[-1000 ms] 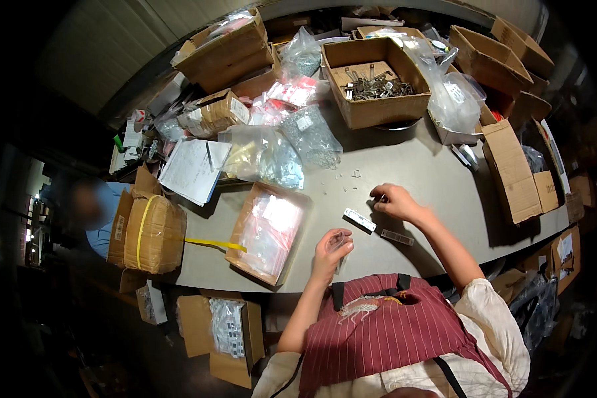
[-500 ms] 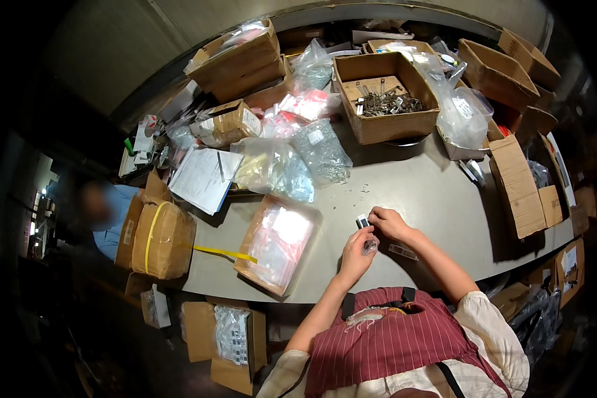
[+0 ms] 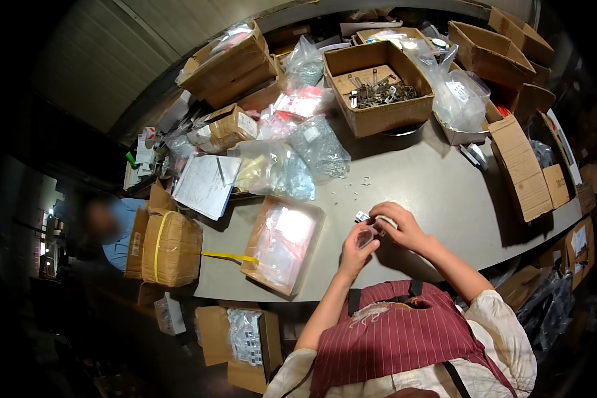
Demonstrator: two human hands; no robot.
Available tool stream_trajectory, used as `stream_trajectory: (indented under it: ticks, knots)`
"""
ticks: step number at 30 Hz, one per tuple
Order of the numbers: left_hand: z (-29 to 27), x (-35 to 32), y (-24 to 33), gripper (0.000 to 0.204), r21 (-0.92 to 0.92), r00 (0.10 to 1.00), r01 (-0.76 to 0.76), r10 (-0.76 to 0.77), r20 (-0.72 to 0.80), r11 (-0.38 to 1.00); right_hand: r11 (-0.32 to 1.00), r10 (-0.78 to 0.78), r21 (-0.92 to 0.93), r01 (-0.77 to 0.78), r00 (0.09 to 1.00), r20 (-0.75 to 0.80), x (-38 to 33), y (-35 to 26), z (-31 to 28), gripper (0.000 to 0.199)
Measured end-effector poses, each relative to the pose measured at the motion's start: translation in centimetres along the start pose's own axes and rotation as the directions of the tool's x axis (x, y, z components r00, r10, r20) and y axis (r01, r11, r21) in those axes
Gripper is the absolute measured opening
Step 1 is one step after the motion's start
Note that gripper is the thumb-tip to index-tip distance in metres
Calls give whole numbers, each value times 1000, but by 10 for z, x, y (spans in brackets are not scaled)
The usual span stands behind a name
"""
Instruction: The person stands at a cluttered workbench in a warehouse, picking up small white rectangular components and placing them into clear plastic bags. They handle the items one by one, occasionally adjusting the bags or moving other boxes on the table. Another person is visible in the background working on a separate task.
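- While both hands meet over the near edge of the grey surface [image 3: 444,192], the head view shows the left hand [image 3: 357,247] pinching a small clear bag [image 3: 366,236] and the right hand [image 3: 399,225] closed on its upper end beside a small white-and-dark piece [image 3: 362,216]; what exactly goes into the bag is too small to tell.
- That little bag sits between the two hands, lifted just off the surface, right in front of the striped apron [image 3: 404,331].
- Judging progress: this one bag looks mid-way, held but not set down.
- Plenty seems left: the open box of metal parts [image 3: 378,89] at the far side is well stocked, and loose small bits [image 3: 365,180] lie scattered between it and the hands.
- Just left of the hands, a flat tray of clear bags [image 3: 282,244] holds a shiny stack; I can't tell if those are filled or empty.
- Further left, a sheet of paper [image 3: 205,184] and a strapped brown parcel [image 3: 171,247] sit untouched, with puffy plastic bags [image 3: 292,166] behind.
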State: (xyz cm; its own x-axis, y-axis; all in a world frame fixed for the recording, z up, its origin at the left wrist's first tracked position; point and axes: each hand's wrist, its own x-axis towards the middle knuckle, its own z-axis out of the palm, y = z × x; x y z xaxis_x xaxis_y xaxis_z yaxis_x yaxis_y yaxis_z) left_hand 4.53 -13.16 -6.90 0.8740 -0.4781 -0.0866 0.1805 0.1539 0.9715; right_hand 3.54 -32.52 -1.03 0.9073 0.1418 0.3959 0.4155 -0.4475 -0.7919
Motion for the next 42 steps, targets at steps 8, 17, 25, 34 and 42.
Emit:
stream_trajectory:
  ticks: [8, 17, 25, 34, 42]
  knots:
    - [-39, -40, 53, 26, -279, 975, 21, -82, -209, 960, 846, 250, -519, -125, 951, 179, 4, 27, 38, 33]
    - [-39, -54, 12, 35, -153, 966, 71, -106, -236, 986, 968, 251, -96, -233, 927, 279, 3, -24, 57, 36]
    - [-14, -46, 10, 33, -233, 987, 56, -89, -134, 971, 936, 351, -93, -339, 902, 252, -18, -19, 34, 41]
    - [-9, -48, 26, 24, -269, 994, -13, -17, -109, 963, 662, 461, 419, -621, 779, 425, -21, -41, 15, 23]
    - [-14, -53, 17, 29, -136, 977, -82, 53, -207, 987, 786, 433, 265, -558, 804, 407, -17, -51, 24, 23]
